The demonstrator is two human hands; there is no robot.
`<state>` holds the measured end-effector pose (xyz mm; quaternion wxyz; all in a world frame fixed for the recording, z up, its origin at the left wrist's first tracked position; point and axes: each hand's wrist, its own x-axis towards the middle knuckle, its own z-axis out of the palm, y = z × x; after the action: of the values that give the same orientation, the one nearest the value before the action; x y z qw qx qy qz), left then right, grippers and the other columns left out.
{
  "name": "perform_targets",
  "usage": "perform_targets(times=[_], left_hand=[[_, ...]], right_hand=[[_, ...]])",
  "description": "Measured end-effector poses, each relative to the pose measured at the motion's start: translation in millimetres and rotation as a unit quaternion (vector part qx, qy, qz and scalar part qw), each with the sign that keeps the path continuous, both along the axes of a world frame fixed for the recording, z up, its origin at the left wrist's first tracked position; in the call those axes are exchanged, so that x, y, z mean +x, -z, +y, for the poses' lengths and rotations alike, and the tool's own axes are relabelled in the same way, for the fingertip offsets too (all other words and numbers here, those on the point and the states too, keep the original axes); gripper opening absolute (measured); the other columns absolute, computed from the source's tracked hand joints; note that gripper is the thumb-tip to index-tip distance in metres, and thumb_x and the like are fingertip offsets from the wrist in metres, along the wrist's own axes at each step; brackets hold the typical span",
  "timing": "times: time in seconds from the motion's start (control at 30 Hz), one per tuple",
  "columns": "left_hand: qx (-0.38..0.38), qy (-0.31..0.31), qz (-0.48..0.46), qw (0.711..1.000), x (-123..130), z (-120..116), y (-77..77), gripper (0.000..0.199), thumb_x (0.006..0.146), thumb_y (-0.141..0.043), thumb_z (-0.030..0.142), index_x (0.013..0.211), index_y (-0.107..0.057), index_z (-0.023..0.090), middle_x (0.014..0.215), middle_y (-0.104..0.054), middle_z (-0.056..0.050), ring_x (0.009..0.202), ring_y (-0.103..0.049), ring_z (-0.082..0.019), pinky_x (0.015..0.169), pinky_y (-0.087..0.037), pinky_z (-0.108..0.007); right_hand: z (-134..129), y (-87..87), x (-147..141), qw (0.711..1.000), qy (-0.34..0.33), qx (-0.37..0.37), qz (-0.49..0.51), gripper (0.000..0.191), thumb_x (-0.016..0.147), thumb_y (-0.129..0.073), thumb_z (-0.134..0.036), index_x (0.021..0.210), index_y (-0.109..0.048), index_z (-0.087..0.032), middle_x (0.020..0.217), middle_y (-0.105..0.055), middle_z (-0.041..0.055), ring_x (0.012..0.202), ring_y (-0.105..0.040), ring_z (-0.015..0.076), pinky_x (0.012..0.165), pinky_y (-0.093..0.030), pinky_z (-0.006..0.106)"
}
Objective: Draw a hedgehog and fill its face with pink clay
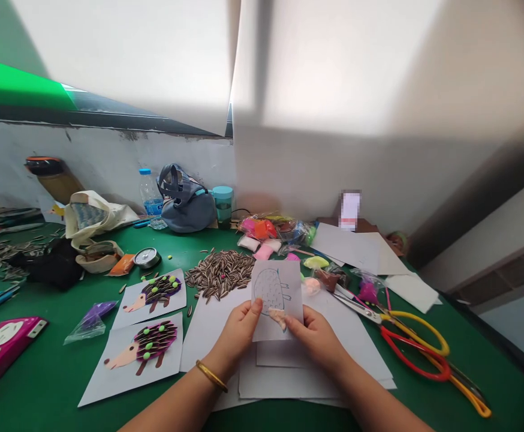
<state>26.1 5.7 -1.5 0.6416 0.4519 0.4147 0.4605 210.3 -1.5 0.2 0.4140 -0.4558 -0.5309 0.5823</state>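
In front of me I hold up a small white paper card [262, 282] with a hedgehog outline drawn on it, turned on its side. My left hand [243, 324] grips its left edge, thumb on the front. My right hand [315, 336] pinches the lower right edge, its thumb beside a patch of peach clay [276, 317] on the drawing's pointed head. Under the hands lie white paper sheets [284, 384]. To the left are two finished-looking hedgehog cards, an upper one [178, 295] and a lower one [109, 384], with purple clay, seeds and green dots.
Behind the card sits a pile of sunflower seeds [221, 270]. Bagged coloured clay [262, 228] lies at the back. Scissors with red and yellow handles [417, 336] are on the right. A pink box [12, 348], purple clay packet [92, 317] and blue bag [189, 207] stand leftward.
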Motion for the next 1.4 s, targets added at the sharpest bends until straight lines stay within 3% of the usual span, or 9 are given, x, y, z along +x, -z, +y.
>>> perform_targets(times=[0.23,0.57,0.77,1.0,1.4], left_hand=[[-0.033,-0.012,-0.02,0.999,3.8,-1.6,-4.6,0.048,0.07,-0.08,0.046,0.104,-0.072,0.012,0.108,-0.075,-0.014,0.103,-0.068,-0.032,0.095,-0.051,-0.044],[-0.023,0.01,0.003,1.0,3.5,-3.2,-8.8,0.042,0.068,-0.083,0.042,0.096,-0.074,0.012,0.103,-0.076,-0.014,0.102,-0.069,-0.032,0.094,-0.052,-0.043],[-0.024,0.01,0.025,0.999,7.4,-6.1,-7.0,0.05,0.066,-0.084,0.043,0.102,-0.074,0.011,0.106,-0.075,-0.015,0.099,-0.069,-0.033,0.091,-0.054,-0.045],[0.003,0.021,0.041,0.999,7.2,-7.6,-7.5,0.045,0.07,-0.081,0.043,0.104,-0.073,0.014,0.108,-0.075,-0.013,0.104,-0.068,-0.032,0.094,-0.052,-0.044],[0.03,0.032,0.059,0.997,8.3,-8.3,-8.6,0.043,0.07,-0.081,0.041,0.103,-0.073,0.016,0.109,-0.075,-0.011,0.103,-0.068,-0.031,0.095,-0.052,-0.043]], right_hand=[[-4.3,-1.8,-1.6,0.999,-0.02,0.016,-0.04,0.047,0.082,-0.067,-0.058,0.098,-0.073,-0.015,0.108,-0.074,0.0117,0.103,-0.066,0.0316,0.091,-0.051,0.041],[-5.0,-3.4,-1.6,0.998,-0.036,0.025,-0.04,0.043,0.08,-0.067,-0.058,0.086,-0.072,-0.016,0.098,-0.074,0.0096,0.1,-0.066,0.0309,0.089,-0.052,0.04],[-5.5,1.5,-2.8,0.999,-0.016,0.005,-0.028,0.054,0.077,-0.072,-0.057,0.113,-0.07,-0.016,0.108,-0.074,0.0109,0.102,-0.066,0.0325,0.091,-0.052,0.046],[-3.8,0.4,-0.9,1.0,-0.017,-0.006,0.008,0.057,0.075,-0.074,-0.057,0.113,-0.07,-0.015,0.115,-0.072,0.0124,0.112,-0.064,0.0335,0.1,-0.048,0.048],[-2.3,-3.6,1.5,1.0,-0.024,-0.01,0.017,0.055,0.073,-0.075,-0.057,0.109,-0.072,-0.016,0.111,-0.073,0.0113,0.107,-0.066,0.0337,0.098,-0.049,0.05]])
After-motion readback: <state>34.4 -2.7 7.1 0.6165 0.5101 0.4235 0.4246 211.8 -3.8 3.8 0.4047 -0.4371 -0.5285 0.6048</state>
